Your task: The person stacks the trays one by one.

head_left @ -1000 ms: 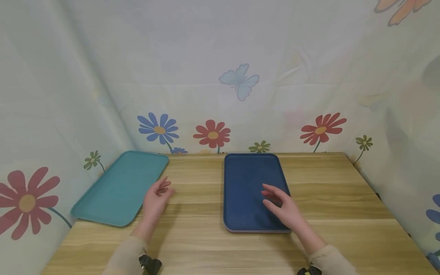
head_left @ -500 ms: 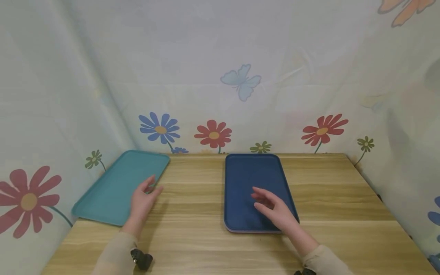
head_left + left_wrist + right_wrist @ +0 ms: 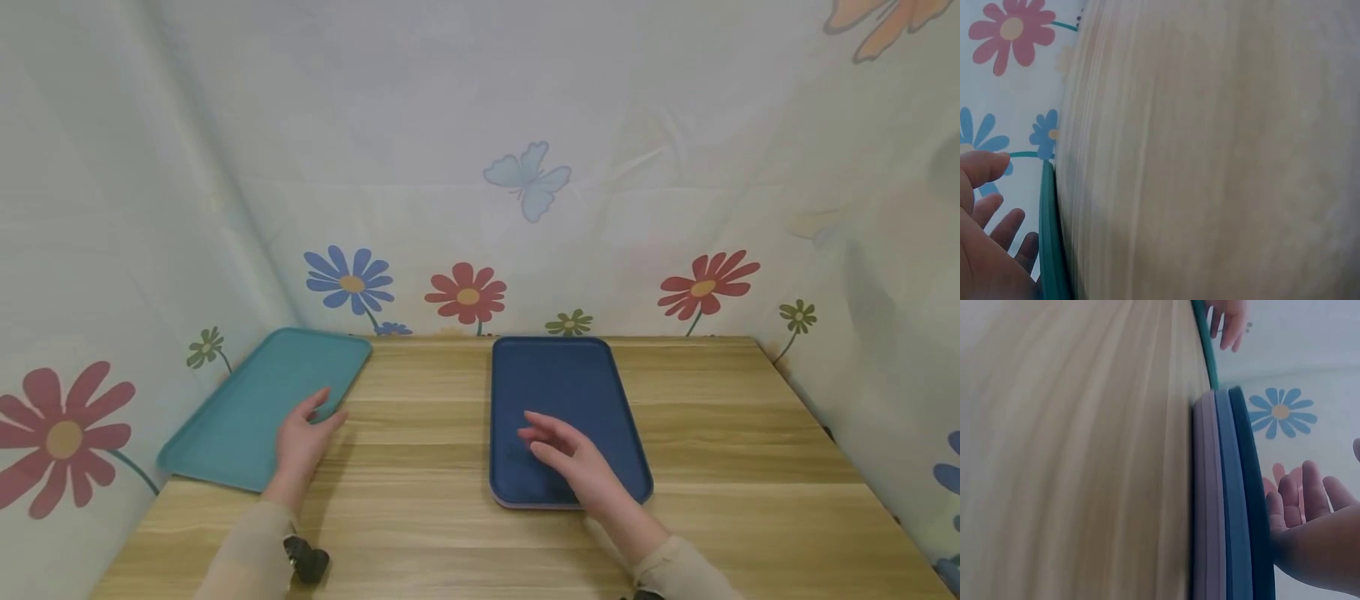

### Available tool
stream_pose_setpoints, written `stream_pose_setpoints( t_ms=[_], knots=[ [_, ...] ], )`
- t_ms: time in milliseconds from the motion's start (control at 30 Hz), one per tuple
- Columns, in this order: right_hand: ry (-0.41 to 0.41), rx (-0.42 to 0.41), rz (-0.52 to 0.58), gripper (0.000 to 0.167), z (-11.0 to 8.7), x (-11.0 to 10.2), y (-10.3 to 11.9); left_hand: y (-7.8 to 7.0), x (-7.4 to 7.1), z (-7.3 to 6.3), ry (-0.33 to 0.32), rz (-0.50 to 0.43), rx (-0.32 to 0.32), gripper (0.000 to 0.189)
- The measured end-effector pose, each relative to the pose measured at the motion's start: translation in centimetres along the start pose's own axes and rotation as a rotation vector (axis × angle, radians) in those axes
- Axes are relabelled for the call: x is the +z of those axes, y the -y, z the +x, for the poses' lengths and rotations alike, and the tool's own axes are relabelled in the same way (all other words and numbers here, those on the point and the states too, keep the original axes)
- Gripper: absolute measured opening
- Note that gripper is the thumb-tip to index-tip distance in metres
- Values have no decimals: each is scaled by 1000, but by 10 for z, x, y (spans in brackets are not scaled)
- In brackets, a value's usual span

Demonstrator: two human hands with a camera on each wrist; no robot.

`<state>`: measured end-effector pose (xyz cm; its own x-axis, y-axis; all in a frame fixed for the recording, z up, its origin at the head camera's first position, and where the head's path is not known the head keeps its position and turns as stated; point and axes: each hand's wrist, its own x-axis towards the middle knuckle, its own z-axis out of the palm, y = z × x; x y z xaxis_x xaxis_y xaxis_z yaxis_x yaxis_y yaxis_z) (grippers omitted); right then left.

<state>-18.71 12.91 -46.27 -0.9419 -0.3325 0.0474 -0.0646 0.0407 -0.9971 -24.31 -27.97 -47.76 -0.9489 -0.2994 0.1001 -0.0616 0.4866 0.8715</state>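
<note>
Presently, in the head view, both hands hold nothing; their fingers are loosely bent. The left hand (image 3: 302,442) is over the near right side of the teal tray (image 3: 247,408), which lies on the table (image 3: 420,417). The right hand (image 3: 566,454) is above the near part of the dark blue tray (image 3: 551,375), the top one of a stack. I judge that the step in hand is to position the hands at the trays, before any grip; to take one up would call for fingertips under its rim. Both trays are rectangular with rounded corners and a low raised rim, matt in look, probably of plastic. Below the hands, the table shows a streaky wood grain.

In the left wrist view, the teal tray appears edge-on, as a thin strip beside the left fingers. Whether they touch it, I cannot tell.

In the right wrist view, the stack stands out in smooth layers beside the right hand: lilac layers (image 3: 1207,500) next to the table, then a mid-blue layer (image 3: 1235,500), then the dark blue tray. Behind the hand, flowers (image 3: 1280,412) are printed on a pale sheet.
</note>
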Motion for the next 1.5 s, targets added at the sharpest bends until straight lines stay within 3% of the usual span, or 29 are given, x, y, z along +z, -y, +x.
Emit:
stream_pose_setpoints(
  t_ms=[267, 467, 633, 800, 933, 1233, 1500],
  knots=[
    [20, 22, 173, 54, 5, 22, 0, 7, -5, 4, 36, 37, -31, 58],
    [41, 43, 240, 55, 7, 33, -2, 11, -10, 8, 90, 125, -15, 59],
    [45, 62, 247, 55, 8, 38, -1, 13, -15, 11, 126, 252, 58, 60],
    [61, 68, 292, 56, 9, 42, 1, 19, -19, 14, 128, 438, 171, 61],
    [68, 66, 332, 56, 11, 48, 2, 23, -22, 16, 135, 548, 222, 63],
    [102, 104, 346, 53, 19, 64, 5, 23, -26, 14, 188, 610, 198, 48],
    [94, 85, 371, 53, 29, 81, 5, 23, -25, 14, 253, 656, 158, 44]
  ],
)
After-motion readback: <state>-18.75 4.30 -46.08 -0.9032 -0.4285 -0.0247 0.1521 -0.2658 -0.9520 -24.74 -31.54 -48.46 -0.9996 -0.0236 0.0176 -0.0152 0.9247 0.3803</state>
